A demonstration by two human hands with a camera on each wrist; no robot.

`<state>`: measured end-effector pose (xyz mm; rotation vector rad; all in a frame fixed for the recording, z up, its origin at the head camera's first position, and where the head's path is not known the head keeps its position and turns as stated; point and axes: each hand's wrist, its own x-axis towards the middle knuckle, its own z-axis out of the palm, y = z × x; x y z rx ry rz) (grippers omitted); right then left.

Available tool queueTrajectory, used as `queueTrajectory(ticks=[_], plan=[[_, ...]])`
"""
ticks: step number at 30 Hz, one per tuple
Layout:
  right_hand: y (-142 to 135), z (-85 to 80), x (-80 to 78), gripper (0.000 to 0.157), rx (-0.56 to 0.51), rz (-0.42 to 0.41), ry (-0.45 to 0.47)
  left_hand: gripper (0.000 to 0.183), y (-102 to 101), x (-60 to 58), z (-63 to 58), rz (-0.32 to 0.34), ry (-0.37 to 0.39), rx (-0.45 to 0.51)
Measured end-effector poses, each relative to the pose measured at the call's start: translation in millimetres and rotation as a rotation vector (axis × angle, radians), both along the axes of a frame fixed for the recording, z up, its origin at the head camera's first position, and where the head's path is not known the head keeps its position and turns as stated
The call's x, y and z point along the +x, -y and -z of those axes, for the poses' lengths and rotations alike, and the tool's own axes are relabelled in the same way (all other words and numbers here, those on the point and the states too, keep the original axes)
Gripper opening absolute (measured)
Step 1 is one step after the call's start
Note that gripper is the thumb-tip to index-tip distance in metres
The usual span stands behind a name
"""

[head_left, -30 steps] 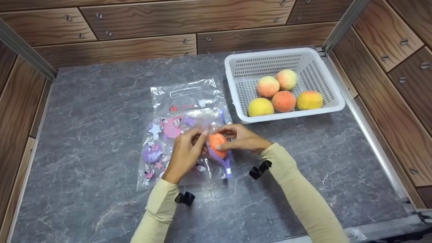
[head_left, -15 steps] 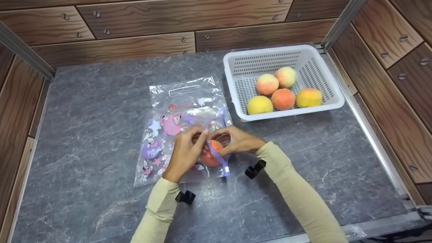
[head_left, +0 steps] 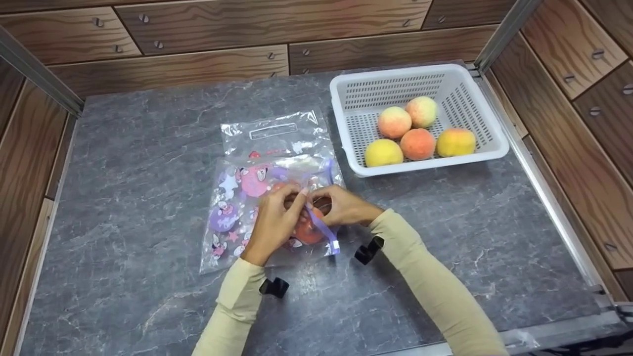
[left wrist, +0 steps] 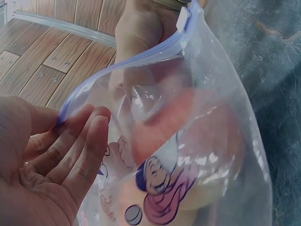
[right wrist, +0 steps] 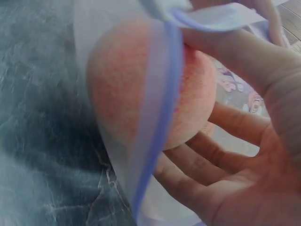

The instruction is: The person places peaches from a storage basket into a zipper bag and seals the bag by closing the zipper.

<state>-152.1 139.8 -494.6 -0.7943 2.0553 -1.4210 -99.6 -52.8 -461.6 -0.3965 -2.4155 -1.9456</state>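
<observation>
A clear zip bag (head_left: 237,198) printed with pink and purple cartoon figures lies on the grey tabletop. My left hand (head_left: 274,217) pinches the purple zip edge (left wrist: 89,84) of its mouth between thumb and fingers. Inside the mouth, my right hand (head_left: 346,206) holds an orange-red peach (right wrist: 124,84), thumb above and fingers beneath. The zip strip crosses in front of this peach in the right wrist view. Through the plastic in the left wrist view, reddish fruit (left wrist: 164,122) and a yellowish patch below it show blurrily. The white zip slider (head_left: 336,246) sits at the near corner.
A white perforated basket (head_left: 346,143) stands at the back right. It holds several fruits: a yellow one (head_left: 384,154), an orange peach (head_left: 418,144), a yellow-orange one (head_left: 456,143) and two pale peaches. Wood-patterned panels and metal rails border the table.
The orange-red peach has moved left and toward the person, deeper into the bag, behind the zip strip. My right hand has followed it slightly left. My left hand keeps its place on the edge.
</observation>
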Motion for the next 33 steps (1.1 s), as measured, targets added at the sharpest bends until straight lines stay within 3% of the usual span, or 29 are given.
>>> queueTrajectory(ticks=[3, 10, 20, 27, 33], plan=[[4, 0.7, 0.7, 0.023, 0.033, 0.011, -0.022, 0.022, -1, -0.1, 1.0, 0.003, 0.001, -0.003], [7, 1.6, 1.5, 0.035, 0.119, 0.034, -0.065, 0.022, -1, -0.7, 2.3, 0.000, -0.023, -0.015], [8, 2.9, 3.0, 0.033, 0.101, 0.021, -0.089, 0.021, 2, -0.6, 2.8, -0.003, -0.035, -0.032], [-2, -23.1, 4.4, 0.041, 0.084, -0.012, -0.112, 0.024, 4, -1.4, 4.3, 0.005, -0.025, 0.000], [-12, -54.9, 0.6, 0.040, 0.156, -0.030, -0.171, 0.024, 3, -0.7, 2.3, -0.015, -0.013, -0.023]])
